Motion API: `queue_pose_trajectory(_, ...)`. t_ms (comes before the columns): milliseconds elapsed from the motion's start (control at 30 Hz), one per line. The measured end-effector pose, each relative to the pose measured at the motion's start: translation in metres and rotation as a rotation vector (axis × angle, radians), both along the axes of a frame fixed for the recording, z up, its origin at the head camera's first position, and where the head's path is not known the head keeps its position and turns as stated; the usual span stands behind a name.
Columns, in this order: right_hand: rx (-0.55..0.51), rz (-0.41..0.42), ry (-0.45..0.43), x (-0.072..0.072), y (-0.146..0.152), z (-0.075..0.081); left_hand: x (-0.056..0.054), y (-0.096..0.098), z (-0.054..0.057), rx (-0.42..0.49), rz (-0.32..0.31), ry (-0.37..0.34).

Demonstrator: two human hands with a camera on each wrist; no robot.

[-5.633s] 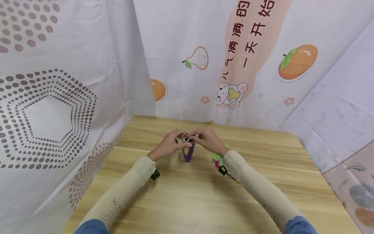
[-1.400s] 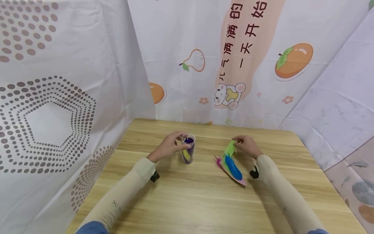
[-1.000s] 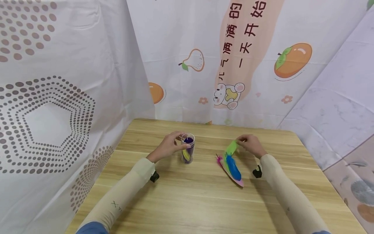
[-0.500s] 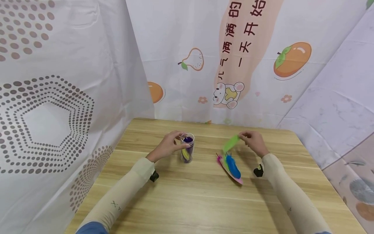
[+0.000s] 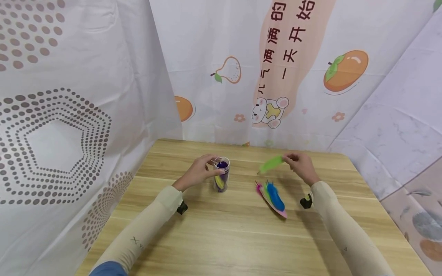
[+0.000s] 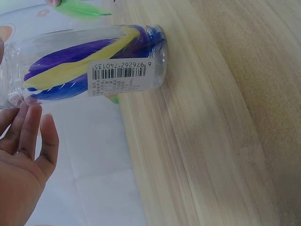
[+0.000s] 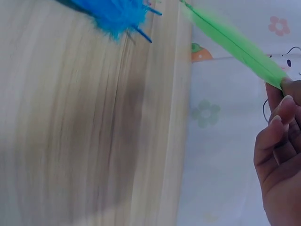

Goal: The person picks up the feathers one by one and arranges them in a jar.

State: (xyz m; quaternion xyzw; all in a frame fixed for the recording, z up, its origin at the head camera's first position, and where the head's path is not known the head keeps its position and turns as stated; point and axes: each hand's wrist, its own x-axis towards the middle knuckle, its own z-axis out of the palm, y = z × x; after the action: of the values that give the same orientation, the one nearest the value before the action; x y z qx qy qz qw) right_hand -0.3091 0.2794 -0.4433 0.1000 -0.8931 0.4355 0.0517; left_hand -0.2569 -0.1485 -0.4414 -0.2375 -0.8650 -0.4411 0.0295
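Note:
My left hand [image 5: 199, 172] holds a clear plastic jar [image 6: 94, 66] near its open mouth, fingers and thumb on either side. The jar stands upright on the table, and purple, blue and yellow feathers [image 6: 70, 70] show through its wall beside a barcode label [image 6: 120, 75]. Over the table to the right, my right hand [image 5: 301, 166] pinches a light green feather [image 5: 271, 164] by its tip, the quill end pointing left toward the jar. Just below it lies a small pile of feathers, with a blue feather [image 5: 276, 197] on top and pink ones [image 5: 282, 214] at the edge.
The wooden table [image 5: 221, 234] reaches back to a white printed curtain [image 5: 207, 38], with another dotted curtain [image 5: 58, 142] along the left side. Dark wrist cameras [image 5: 182, 207] hang below both sleeves.
Earlier my right hand was at the jar; then it went to the feather pile. It has since lifted the green feather off the pile, up and to the right. The left hand keeps its hold.

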Motion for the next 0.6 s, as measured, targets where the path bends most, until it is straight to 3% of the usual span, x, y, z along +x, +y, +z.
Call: queue_pose_trajectory(600, -0.042, 0.027, 0.057, 0.008, -0.013, 0.015, 0.0, 0.0, 0.0, 0.016, 0.01, -0.023)
